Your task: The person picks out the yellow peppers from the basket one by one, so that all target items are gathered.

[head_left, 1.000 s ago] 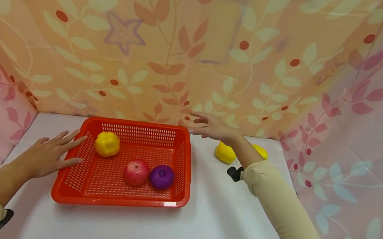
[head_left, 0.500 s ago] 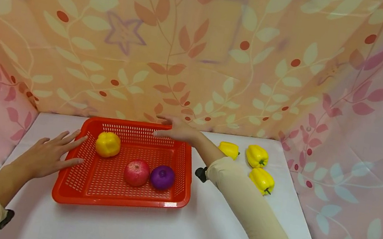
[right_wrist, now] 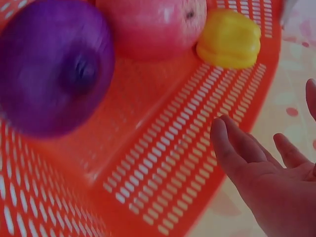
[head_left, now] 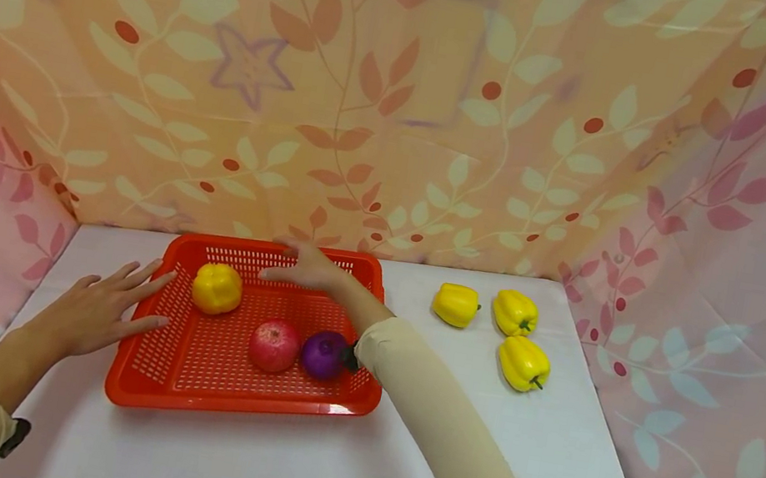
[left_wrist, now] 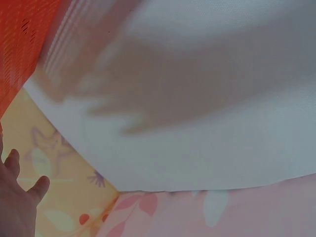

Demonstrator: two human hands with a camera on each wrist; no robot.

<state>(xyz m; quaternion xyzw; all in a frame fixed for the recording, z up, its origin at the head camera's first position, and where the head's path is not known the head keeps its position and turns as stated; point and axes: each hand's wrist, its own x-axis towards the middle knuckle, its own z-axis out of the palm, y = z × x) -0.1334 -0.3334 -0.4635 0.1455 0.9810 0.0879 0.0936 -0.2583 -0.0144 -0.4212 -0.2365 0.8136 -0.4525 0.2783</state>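
A red plastic basket (head_left: pixel 241 407) with slotted walls sits left of centre on the table. Inside it are a yellow bell pepper (head_left: pixel 217 289), a pinkish-red round fruit (head_left: pixel 274 345) and a purple, onion-like round vegetable (head_left: pixel 322 354). My left hand (head_left: pixel 105 308) has its fingers spread at the basket's left rim. Over the back of the basket reaches my right hand (head_left: pixel 310 267), holding nothing, its fingers extended to the right of the pepper. In the right wrist view, that hand (right_wrist: pixel 266 182) shows loosely bent fingers beside the slotted wall (right_wrist: pixel 163 163).
Several more yellow things, all bell peppers, lie on the right of the white-covered table (head_left: pixel 453 454): one pepper (head_left: pixel 456 305) at the left, another pepper (head_left: pixel 514 313) behind, a third pepper (head_left: pixel 523 363) in front. Patterned cloth (head_left: pixel 405 107) hangs behind and at both sides.
My right hand has moved left from beyond the basket's right back corner to over its back side, uncovering the peppers on the right. The left hand and basket stay put.
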